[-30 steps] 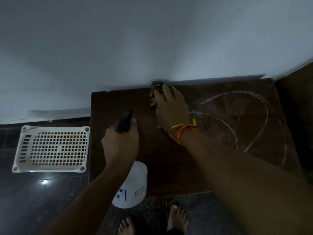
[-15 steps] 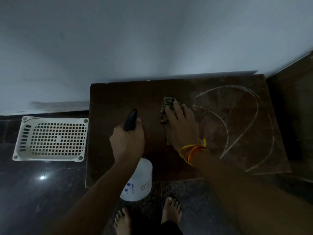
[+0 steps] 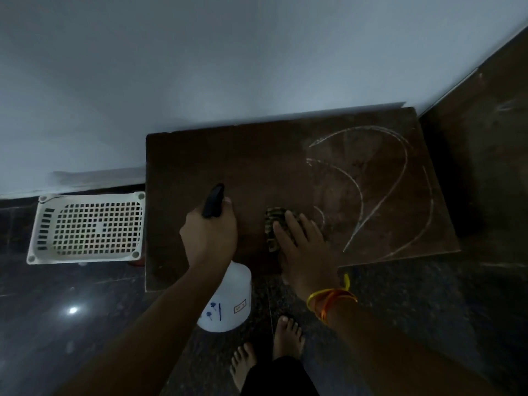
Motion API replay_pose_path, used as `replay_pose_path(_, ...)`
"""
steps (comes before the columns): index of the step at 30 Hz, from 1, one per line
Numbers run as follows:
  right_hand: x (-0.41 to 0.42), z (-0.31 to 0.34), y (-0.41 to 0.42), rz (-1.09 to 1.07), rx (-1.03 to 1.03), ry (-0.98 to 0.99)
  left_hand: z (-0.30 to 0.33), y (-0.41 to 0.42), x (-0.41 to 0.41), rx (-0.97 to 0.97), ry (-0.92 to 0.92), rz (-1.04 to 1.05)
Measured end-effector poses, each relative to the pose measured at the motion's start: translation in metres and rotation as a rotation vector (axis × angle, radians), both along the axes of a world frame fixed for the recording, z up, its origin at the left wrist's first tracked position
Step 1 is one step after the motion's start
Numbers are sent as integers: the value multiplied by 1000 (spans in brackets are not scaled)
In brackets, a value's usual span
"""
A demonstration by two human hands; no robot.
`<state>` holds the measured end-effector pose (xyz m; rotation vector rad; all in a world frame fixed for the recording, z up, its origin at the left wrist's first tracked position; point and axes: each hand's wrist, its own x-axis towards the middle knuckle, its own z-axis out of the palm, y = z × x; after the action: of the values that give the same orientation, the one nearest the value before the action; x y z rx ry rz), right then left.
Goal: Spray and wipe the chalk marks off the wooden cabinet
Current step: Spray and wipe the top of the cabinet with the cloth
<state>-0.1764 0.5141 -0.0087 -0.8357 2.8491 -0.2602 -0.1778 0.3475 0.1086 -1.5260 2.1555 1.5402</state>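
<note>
The dark wooden cabinet top stands against the white wall. Curved white chalk marks cover its right half; the left half looks bare. My right hand presses flat on a striped cloth near the cabinet's front edge, just left of the chalk lines. My left hand grips the black trigger head of a white spray bottle, held over the front edge with its nozzle pointing toward the wall.
A white perforated plastic basket lies on the dark tiled floor left of the cabinet. A taller dark wooden surface adjoins the cabinet on the right. My bare feet stand at the cabinet's front.
My right hand has dragged the cloth from the back edge by the wall toward the front edge. The left hand with the bottle has held its place.
</note>
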Motion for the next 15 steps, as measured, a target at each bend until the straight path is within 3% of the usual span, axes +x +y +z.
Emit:
replay_pose_path(7, 8, -2, 7, -276, 38, -1, 5, 8, 24, 3, 56, -28)
replay_pose_path(13, 31, -1, 6, -91, -28, 26, 9, 25, 36, -10, 71, -31)
replay_pose_path(15, 26, -2, 23, -124, -30, 22, 9, 33, 40, -11, 69, -43)
